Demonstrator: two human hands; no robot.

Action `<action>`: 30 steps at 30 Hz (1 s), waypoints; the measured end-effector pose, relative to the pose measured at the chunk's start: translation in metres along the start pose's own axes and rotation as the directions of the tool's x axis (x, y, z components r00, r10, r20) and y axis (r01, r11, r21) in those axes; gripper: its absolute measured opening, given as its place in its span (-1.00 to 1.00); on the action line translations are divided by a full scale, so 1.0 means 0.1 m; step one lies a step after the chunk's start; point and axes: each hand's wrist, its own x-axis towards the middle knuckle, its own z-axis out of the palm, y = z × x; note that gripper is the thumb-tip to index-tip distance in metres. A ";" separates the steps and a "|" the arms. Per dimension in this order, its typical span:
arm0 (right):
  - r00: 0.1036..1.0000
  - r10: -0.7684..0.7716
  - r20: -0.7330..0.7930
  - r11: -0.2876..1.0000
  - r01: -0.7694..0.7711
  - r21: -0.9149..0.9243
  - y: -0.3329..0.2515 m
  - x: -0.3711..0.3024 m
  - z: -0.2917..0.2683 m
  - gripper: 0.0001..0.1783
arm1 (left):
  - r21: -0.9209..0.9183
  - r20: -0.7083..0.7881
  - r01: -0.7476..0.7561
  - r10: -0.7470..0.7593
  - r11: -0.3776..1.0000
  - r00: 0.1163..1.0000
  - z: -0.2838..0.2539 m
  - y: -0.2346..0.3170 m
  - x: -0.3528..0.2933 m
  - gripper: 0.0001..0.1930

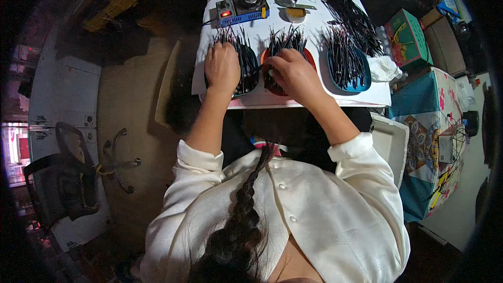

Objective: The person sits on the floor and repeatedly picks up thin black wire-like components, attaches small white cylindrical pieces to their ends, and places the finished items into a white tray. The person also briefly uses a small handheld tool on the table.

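left hand (223, 65) palm-down, right hand (296, 74) curled inward — forearms (208, 120) bare, apart

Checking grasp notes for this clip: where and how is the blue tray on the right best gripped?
Likely by the tray's near right corner, coming from the near side: black wires stick out past its far edge, while that rounded corner shows bare rim.

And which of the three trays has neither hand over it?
The blue rightmost tray; the left hand is over the leftmost tray, the right hand over the red middle tray.
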 end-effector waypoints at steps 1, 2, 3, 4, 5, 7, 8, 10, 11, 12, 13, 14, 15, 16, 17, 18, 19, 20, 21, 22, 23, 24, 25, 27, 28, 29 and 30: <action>0.998 -0.060 0.012 0.997 0.061 -0.043 0.01 0.11 0.10 -0.84 | 0.016 -0.002 -0.003 0.003 1.000 1.000 0.00 0.00 0.00 -0.81; 0.994 -0.074 0.081 0.992 0.082 -0.098 0.02 0.18 0.19 -0.86 | 0.034 -0.003 -0.005 0.005 0.999 1.000 0.00 0.01 0.00 -0.79; 0.985 -0.055 0.166 0.977 0.087 -0.196 0.04 0.23 0.24 -0.78 | 0.059 0.029 0.026 -0.028 0.998 0.999 0.01 0.01 0.01 -0.82; 0.991 -0.062 0.120 0.982 0.082 -0.168 0.05 0.26 0.29 -0.80 | 0.012 0.017 0.031 -0.031 0.999 0.999 0.01 0.01 0.01 -0.84; 0.992 -0.026 0.124 0.988 0.045 -0.151 0.05 0.28 0.33 -0.81 | -0.034 0.006 0.035 -0.034 0.999 0.999 0.01 0.01 0.00 -0.87; 0.999 0.029 0.015 0.998 -0.029 -0.052 0.02 0.33 0.41 -0.86 | -0.139 -0.010 0.057 -0.059 0.989 0.998 0.00 -0.01 -0.02 -0.92; 0.996 0.068 -0.048 0.998 -0.068 0.002 -0.02 0.36 0.46 -0.84 | -0.183 -0.030 0.068 -0.075 0.981 0.997 -0.02 -0.04 -0.04 -0.91; 0.985 0.171 -0.010 0.985 -0.171 0.009 -0.10 0.46 0.57 -0.79 | -0.282 -0.099 0.085 -0.117 0.956 0.988 -0.05 -0.09 -0.07 -0.89; 0.977 0.215 0.009 0.977 -0.214 -0.012 -0.15 0.49 0.63 -0.77 | -0.348 -0.099 0.111 -0.154 0.931 0.983 -0.06 -0.11 -0.08 -0.91; 0.965 0.261 0.032 0.965 -0.260 -0.037 -0.20 0.52 0.67 -0.74 | -0.361 -0.092 0.116 -0.159 0.925 0.983 -0.08 -0.12 -0.11 -0.92; 0.946 0.315 0.076 0.949 -0.311 -0.062 -0.23 0.55 0.70 -0.71 | -0.372 -0.066 0.137 -0.174 0.918 0.983 -0.10 -0.14 -0.15 -0.92; 0.925 0.370 0.093 0.929 -0.368 -0.035 -0.25 0.57 0.72 -0.70 | -0.383 -0.042 0.159 -0.189 0.910 0.981 -0.12 -0.16 -0.18 -0.93; 0.893 0.429 0.134 0.902 -0.432 -0.012 -0.26 0.58 0.73 -0.69 | -0.415 -0.046 0.151 -0.187 0.897 0.981 -0.14 -0.18 -0.20 -0.94; 0.856 0.486 0.177 0.869 -0.494 0.006 -0.26 0.58 0.73 -0.67 | -0.440 -0.020 0.174 -0.203 0.881 0.979 -0.15 -0.19 -0.22 -0.94; 0.854 0.497 0.151 0.862 -0.507 0.029 -0.26 0.58 0.72 -0.66 | -0.460 0.003 0.195 -0.218 0.867 0.976 -0.16 -0.20 -0.24 -0.94; 0.850 0.508 0.137 0.852 -0.520 0.068 -0.25 0.57 0.70 -0.66 | -0.479 0.026 0.213 -0.229 0.852 0.973 -0.16 -0.21 -0.25 -0.94; 0.846 0.520 0.121 0.840 -0.532 0.107 -0.24 0.56 0.69 -0.66 | -0.513 0.023 0.213 -0.235 0.832 0.972 -0.16 -0.21 -0.26 -0.93; 0.841 0.531 0.103 0.829 -0.541 0.145 -0.23 0.55 0.67 -0.66 | -0.543 0.005 0.207 -0.244 0.814 0.970 -0.17 -0.21 -0.26 -0.93; 0.853 0.519 0.054 0.833 -0.519 0.193 -0.23 0.55 0.65 -0.67 | -0.574 -0.014 0.200 -0.254 0.794 0.967 -0.17 -0.21 -0.26 -0.93; 0.861 0.509 0.005 0.835 -0.495 0.241 -0.23 0.54 0.64 -0.68 | -0.598 -0.004 0.218 -0.275 0.771 0.961 -0.18 -0.20 -0.26 -0.92; 0.866 0.499 -0.044 0.836 -0.467 0.287 -0.24 0.52 0.62 -0.69 | -0.619 -0.098 0.136 -0.248 0.774 0.964 -0.19 -0.20 -0.26 -0.91; 0.860 0.505 -0.076 0.827 -0.456 0.329 -0.25 0.52 0.61 -0.71 | -0.704 -0.145 0.066 -0.233 0.707 0.962 -0.21 -0.19 -0.26 -0.90; 0.876 0.467 -0.118 0.823 -0.381 0.421 -0.28 0.48 0.58 -0.79 | -0.775 -0.141 0.046 -0.242 0.630 0.960 -0.23 -0.17 -0.26 -0.89; 0.910 0.348 -0.224 0.848 -0.203 0.490 -0.36 0.41 0.55 -0.84 | -0.865 -0.133 -0.001 -0.226 0.503 0.965 -0.28 -0.12 -0.27 -0.83; 0.910 0.348 -0.225 0.829 -0.187 0.527 -0.40 0.35 0.53 -0.86 | -0.926 -0.035 0.054 -0.228 0.374 0.973 -0.30 -0.08 -0.30 -0.83; 0.926 0.317 -0.205 0.833 -0.169 0.527 -0.44 0.27 0.50 -0.86 | -0.971 0.025 0.072 -0.201 0.226 0.979 -0.32 -0.04 -0.32 -0.82; 0.929 0.276 -0.248 0.845 -0.111 0.524 -0.48 0.21 0.49 -0.85 | -0.992 0.097 0.110 -0.167 0.065 0.981 -0.34 0.01 -0.33 -0.82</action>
